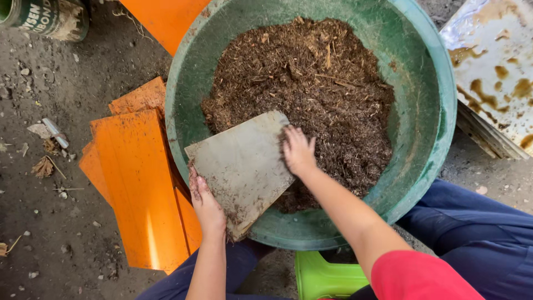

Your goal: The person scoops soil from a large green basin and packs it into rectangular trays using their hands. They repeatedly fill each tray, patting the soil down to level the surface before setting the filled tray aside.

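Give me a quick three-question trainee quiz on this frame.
1. True or false: both hands grip the flat grey board.
2. What fills the green basin? A) water B) brown fibrous mulch C) gravel
3. Which hand touches the mulch?

Key:
1. False. The left hand holds its lower edge; the right hand rests at its right edge.
2. B
3. The right hand, fingers in the pile.
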